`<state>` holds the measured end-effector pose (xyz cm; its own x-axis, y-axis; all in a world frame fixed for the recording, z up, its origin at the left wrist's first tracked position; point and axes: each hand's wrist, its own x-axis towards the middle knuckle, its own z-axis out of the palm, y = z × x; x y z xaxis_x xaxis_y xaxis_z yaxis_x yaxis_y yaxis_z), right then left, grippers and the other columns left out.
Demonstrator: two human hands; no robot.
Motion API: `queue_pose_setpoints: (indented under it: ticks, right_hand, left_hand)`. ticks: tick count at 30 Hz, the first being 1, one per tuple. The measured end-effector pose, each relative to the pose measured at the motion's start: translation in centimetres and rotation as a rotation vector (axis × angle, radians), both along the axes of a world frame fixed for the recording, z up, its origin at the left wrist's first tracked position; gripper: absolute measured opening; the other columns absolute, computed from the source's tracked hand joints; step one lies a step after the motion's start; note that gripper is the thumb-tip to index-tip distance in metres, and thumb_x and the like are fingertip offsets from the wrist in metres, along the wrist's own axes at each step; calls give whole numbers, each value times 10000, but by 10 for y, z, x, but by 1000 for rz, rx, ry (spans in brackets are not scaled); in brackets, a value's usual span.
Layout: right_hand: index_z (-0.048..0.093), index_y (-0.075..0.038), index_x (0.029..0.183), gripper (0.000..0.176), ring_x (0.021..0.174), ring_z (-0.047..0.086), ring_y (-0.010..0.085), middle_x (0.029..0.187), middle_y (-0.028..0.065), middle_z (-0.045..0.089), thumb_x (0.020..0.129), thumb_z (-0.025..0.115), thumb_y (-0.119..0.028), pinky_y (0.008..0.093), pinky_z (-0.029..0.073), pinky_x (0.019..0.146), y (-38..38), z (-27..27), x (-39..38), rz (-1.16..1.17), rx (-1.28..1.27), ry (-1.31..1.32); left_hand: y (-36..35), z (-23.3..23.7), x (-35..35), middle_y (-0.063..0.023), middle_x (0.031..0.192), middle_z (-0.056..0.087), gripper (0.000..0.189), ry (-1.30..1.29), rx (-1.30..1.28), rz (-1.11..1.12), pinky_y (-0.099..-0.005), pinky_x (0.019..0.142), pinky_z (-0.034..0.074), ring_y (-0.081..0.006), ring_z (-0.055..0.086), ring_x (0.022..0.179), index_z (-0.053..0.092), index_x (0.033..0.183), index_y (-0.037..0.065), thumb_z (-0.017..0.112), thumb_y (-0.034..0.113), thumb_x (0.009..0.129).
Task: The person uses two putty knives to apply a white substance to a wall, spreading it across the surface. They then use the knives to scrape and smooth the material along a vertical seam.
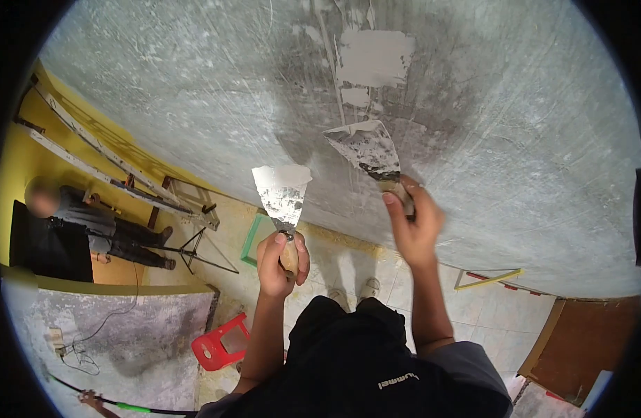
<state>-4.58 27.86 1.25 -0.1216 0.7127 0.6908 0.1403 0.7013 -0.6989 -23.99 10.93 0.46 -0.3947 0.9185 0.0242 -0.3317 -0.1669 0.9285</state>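
Observation:
My left hand (283,263) is wrapped round the wooden handle of a putty knife (281,198), held upright with white putty along its wide front edge. In my right hand (416,226) is a second putty knife (369,146), its smeared blade tilted to the left and close against the grey wall (501,139). A thin line of white putty lies on this blade's front edge. Just above it on the wall are a larger white putty patch (374,58) and a smaller putty patch (356,97).
A ladder (104,171) leans at the left, near another person (104,223) and a tripod (191,249). On the floor are a green frame (251,240), a red plastic stool (219,345) and a yellow level-like bar (491,279). A brown panel (585,348) stands at right.

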Motion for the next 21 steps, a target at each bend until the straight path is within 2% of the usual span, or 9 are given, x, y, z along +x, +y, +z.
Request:
queue_pose_setpoints:
  ticks: [2, 6, 9, 11, 14, 16, 21]
  right_hand:
    - [702, -44, 1201, 327, 695, 714, 216, 929, 138, 767, 921, 808, -174, 330, 552, 636, 9, 33, 23, 5, 89, -262]
    - [712, -88, 1212, 345, 637, 702, 208, 902, 115, 772, 921, 809, -245, 319, 532, 580, 18, 95, 51, 4, 119, -418]
    - [703, -88, 1156, 336, 594, 683, 205, 847, 93, 761, 933, 792, -323, 295, 502, 542, 23, 126, 50, -74, 229, -456]
    - [671, -80, 1064, 350, 587, 676, 209, 810, 81, 747, 937, 775, -389, 304, 500, 543, 25, 141, 49, -186, 310, -640]
    - [630, -78, 1003, 377, 597, 683, 206, 775, 81, 733, 944, 757, -427, 324, 503, 547, 34, 148, 47, -216, 283, -653]
    - [628, -70, 954, 416, 579, 656, 202, 726, 72, 707, 912, 785, -454, 334, 481, 539, 33, 149, 47, -257, 270, -625]
    - [617, -45, 808, 455, 548, 518, 123, 649, 32, 618, 829, 875, -420, 298, 377, 516, 28, 154, 64, -311, 101, -561]
  left_hand:
    - [1, 2, -5, -136, 522, 525, 436, 0, 13, -12, -300, 362, 336, -181, 413, 351, 581, 908, 13, 425, 392, 1057]
    - [3, 1, -20, -106, 514, 511, 464, -22, 6, -21, -278, 326, 325, -164, 408, 335, 588, 894, 26, 412, 415, 1079]
    - [4, -1, -29, -106, 520, 517, 459, -65, 7, -87, -278, 329, 328, -163, 420, 338, 597, 906, 27, 443, 426, 1072]
    - [5, -2, -34, -106, 523, 520, 456, -76, 22, -127, -278, 331, 330, -163, 424, 339, 601, 911, 28, 456, 430, 1070]
    - [5, -5, -40, -109, 567, 556, 440, -91, 19, -183, -302, 365, 349, -157, 439, 379, 613, 923, 1, 492, 407, 1041]
    - [6, -8, -44, -101, 562, 553, 436, -79, 41, -227, -297, 369, 347, -153, 435, 379, 615, 923, 4, 489, 404, 1044]
    - [-2, -14, -56, -91, 552, 544, 419, -95, 70, -299, -290, 378, 343, -146, 432, 380, 614, 922, 7, 473, 379, 1057]
